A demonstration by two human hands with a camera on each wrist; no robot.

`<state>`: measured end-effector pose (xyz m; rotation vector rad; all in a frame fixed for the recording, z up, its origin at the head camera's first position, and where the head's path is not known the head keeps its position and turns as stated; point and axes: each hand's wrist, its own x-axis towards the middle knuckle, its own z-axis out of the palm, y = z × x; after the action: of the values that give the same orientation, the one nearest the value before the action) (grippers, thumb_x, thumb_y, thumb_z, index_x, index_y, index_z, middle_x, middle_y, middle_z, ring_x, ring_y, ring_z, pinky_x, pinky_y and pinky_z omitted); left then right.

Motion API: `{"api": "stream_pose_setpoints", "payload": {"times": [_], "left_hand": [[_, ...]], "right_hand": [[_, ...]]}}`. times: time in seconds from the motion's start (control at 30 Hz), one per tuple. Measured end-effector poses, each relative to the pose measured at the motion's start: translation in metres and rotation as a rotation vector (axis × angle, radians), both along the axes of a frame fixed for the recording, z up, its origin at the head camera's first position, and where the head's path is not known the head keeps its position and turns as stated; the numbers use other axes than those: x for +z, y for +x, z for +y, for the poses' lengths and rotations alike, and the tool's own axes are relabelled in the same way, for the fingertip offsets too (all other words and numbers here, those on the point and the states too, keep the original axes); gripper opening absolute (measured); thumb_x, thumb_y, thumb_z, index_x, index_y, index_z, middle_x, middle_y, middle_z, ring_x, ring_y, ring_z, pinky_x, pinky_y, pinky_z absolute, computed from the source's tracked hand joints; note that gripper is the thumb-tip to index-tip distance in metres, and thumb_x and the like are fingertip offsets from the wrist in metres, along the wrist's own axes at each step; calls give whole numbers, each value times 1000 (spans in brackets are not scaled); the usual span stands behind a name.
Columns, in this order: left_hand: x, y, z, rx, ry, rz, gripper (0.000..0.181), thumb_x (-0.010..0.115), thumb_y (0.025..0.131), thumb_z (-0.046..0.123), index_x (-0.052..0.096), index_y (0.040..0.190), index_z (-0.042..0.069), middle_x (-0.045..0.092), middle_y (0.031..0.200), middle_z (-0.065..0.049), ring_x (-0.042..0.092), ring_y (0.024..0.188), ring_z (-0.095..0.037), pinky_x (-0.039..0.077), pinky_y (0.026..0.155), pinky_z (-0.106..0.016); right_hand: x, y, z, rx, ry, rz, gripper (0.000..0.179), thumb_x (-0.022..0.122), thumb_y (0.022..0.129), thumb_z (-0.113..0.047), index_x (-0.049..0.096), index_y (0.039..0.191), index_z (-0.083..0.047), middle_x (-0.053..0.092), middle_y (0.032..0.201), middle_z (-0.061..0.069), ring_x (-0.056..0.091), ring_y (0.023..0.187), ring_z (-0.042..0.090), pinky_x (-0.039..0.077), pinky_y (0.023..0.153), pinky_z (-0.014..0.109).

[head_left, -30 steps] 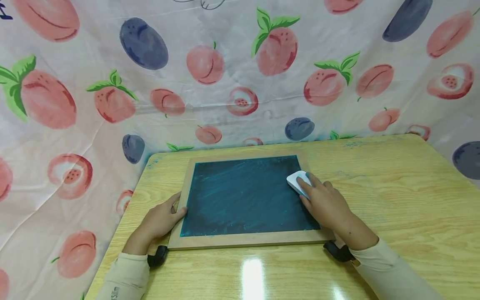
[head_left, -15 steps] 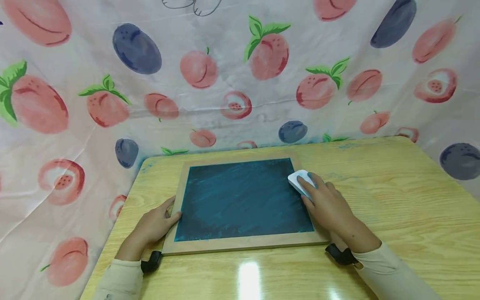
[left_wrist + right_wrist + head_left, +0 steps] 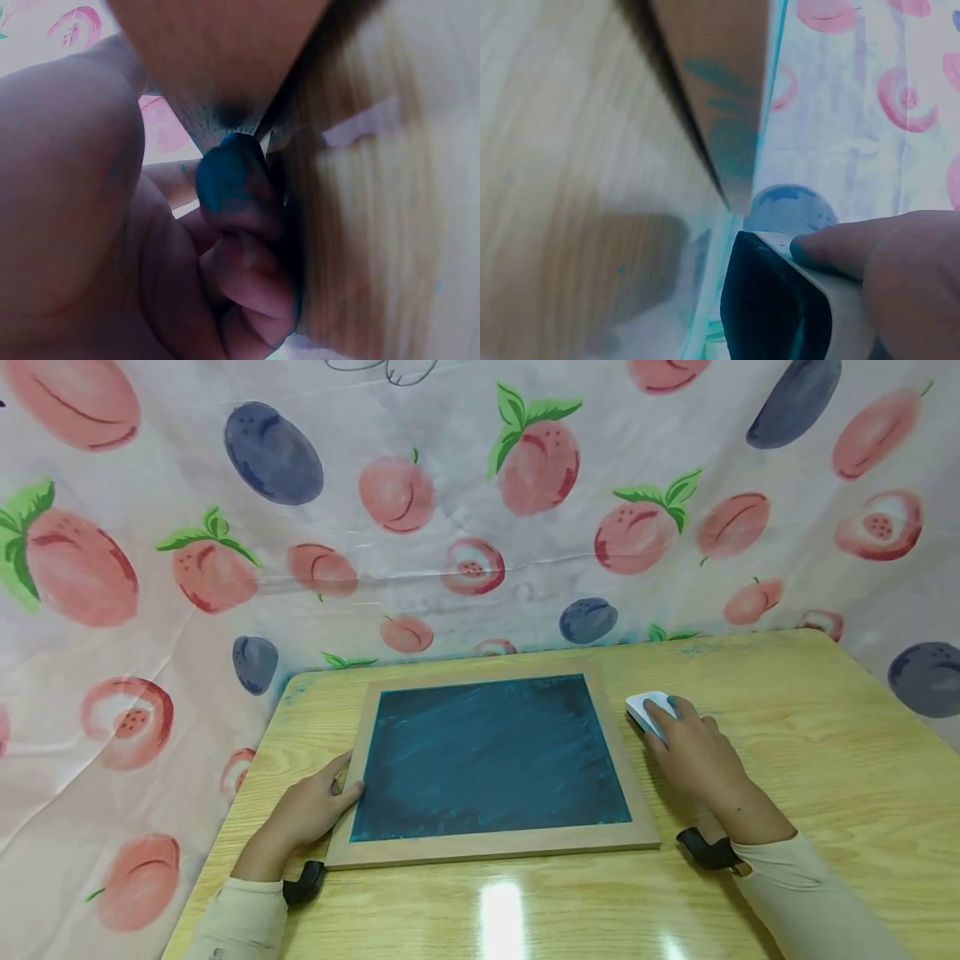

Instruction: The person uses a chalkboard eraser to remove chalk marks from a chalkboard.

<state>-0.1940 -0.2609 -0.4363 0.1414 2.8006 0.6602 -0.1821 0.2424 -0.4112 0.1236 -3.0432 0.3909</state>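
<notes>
A small chalkboard point(image 3: 487, 760) with a pale wooden frame lies on the table, its dark surface streaked with faint smears. At its left side, my left hand point(image 3: 309, 810) grips the frame, thumb on top. Curled fingers point(image 3: 247, 270) show close against the wooden edge point(image 3: 225, 52) in the left wrist view, one fingertip stained blue-green. Past the board's right edge, my right hand point(image 3: 693, 760) holds a chalkboard eraser point(image 3: 651, 703) with a white back. The right wrist view shows its dark felt side point(image 3: 776, 307) over the tabletop, beside the frame's smudged edge point(image 3: 720, 112).
The wood-patterned table point(image 3: 787, 735) extends to the right of the board, with blue-green chalk marks near its back edge. Behind it hangs a fruit-printed cloth point(image 3: 450, 485). Black wrist straps point(image 3: 303, 883) sit on both wrists.
My right hand has carried the eraser off the board's right side, over the table to the right. My left hand keeps its grip on the frame. The head view has shifted slightly.
</notes>
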Motion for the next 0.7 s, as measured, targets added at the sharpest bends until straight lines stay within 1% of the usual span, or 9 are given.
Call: {"api": "stream_pose_setpoints", "payload": {"times": [0.17,0.3,0.47,0.6,0.67,0.7], "left_hand": [[0,1,1,3,-7,2,72,51,102,51,25,161,17,67,85,-1,59,62,-12,49,69,-36],[2,1,1,6,-4,6,72,51,102,49,24,161,17,66,80,-1,59,60,-13,48,67,-35],[4,1,-1,8,0,2,71,50,102,49,24,161,18,64,78,-1,58,60,-13,47,66,-34],[0,1,0,10,7,-1,71,51,102,49,25,160,19,64,81,-1,59,61,-13,47,66,-34],[-3,1,0,13,14,-6,71,52,102,49,26,160,19,65,84,-2,60,62,-12,48,67,-35],[-4,0,1,14,10,-4,71,52,101,49,27,160,18,67,88,-3,60,64,-12,49,69,-36]], "right_hand": [[-3,-1,3,-5,-22,-69,52,51,103,-20,41,151,-2,30,146,42,46,111,67,45,79,73],[-5,-2,2,5,-14,-91,55,55,101,-19,41,150,0,30,146,42,47,114,67,46,81,71],[-6,-2,1,12,19,-85,58,61,96,-17,43,148,2,32,145,42,52,111,65,51,74,68],[-7,0,2,9,47,-62,58,64,95,-19,46,146,1,38,142,42,54,107,63,51,68,66],[-8,1,2,10,70,-32,58,65,94,-21,48,146,1,40,140,41,54,106,63,51,69,67],[-6,2,2,11,75,-17,58,65,95,-23,48,145,0,41,140,40,53,107,63,50,71,68]]}}
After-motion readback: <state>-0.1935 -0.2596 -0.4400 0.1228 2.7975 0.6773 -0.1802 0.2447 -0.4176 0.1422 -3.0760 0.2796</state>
